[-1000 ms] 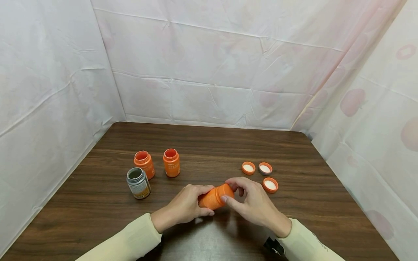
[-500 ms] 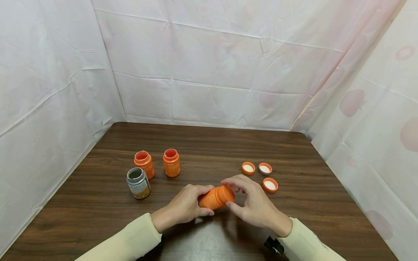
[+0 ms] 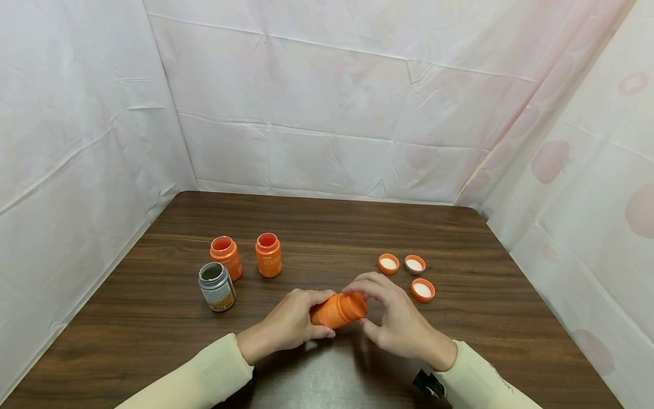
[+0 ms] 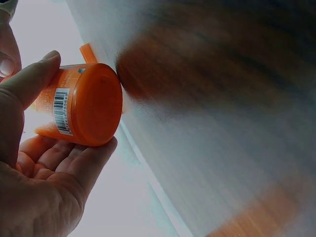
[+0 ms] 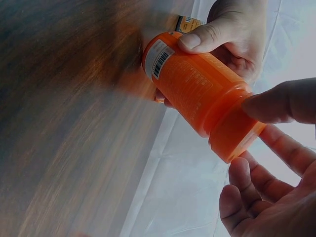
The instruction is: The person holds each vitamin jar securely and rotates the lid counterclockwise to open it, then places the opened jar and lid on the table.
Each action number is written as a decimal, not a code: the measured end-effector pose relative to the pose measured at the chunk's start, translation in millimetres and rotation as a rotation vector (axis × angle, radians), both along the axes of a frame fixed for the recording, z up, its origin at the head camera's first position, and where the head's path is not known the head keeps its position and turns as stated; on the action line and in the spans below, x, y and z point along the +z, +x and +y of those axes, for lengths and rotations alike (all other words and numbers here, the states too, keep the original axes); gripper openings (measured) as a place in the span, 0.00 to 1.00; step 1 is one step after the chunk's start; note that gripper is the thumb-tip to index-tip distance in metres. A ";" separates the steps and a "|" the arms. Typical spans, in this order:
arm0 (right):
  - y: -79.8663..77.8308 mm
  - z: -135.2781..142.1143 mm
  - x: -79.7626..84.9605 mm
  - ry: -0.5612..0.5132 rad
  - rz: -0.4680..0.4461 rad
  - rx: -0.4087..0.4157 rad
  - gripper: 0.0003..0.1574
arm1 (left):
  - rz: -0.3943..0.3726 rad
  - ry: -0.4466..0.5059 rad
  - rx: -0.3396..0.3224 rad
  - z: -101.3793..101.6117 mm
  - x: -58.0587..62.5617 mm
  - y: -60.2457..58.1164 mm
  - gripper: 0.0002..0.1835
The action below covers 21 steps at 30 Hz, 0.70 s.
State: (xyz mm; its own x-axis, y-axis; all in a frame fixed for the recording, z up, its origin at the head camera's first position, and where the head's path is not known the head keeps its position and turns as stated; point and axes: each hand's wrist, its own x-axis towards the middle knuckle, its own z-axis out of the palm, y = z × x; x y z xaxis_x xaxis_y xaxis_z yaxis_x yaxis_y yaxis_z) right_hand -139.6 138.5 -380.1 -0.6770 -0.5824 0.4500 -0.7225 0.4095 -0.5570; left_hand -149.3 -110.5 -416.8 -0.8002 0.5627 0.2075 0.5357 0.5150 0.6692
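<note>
In the head view my left hand (image 3: 288,321) grips the body of an orange bottle (image 3: 329,312), which is tilted with its capped end toward the right. Its flat base and barcode label show in the left wrist view, with thumb and fingers on opposite sides. My right hand (image 3: 395,318) has its curled fingers and thumb about the orange cap (image 5: 234,129). The right wrist view shows the thumb on one side of this cap and fingertips at the other. The cap sits on the bottle's neck.
Left of the hands stand two uncapped orange bottles (image 3: 268,255) (image 3: 232,262) and an uncapped grey bottle (image 3: 218,291). At the right lie two orange caps (image 3: 389,263) (image 3: 422,290) and a grey-and-orange cap (image 3: 415,264), white insides up. White sheets (image 3: 327,102) surround the wooden table (image 3: 327,221).
My right hand's fingers have loosened from the cap, shifted round it to the left, and come back against it. The left hand and the bottle have stayed nearly still.
</note>
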 end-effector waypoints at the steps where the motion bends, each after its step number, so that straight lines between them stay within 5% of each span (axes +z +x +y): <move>1: 0.1 0.0 0.3 0.000 -0.001 0.001 0.40 | -0.002 0.001 -0.001 0.0 0.0 -0.1 0.28; 8: 0.8 -1.4 2.5 -0.015 0.010 -0.014 0.37 | -0.006 0.005 0.000 0.0 -0.3 -0.1 0.28; 21: 5.0 -4.5 3.3 0.078 -0.016 -0.256 0.25 | -0.016 0.011 -0.006 -0.3 -1.0 -0.2 0.29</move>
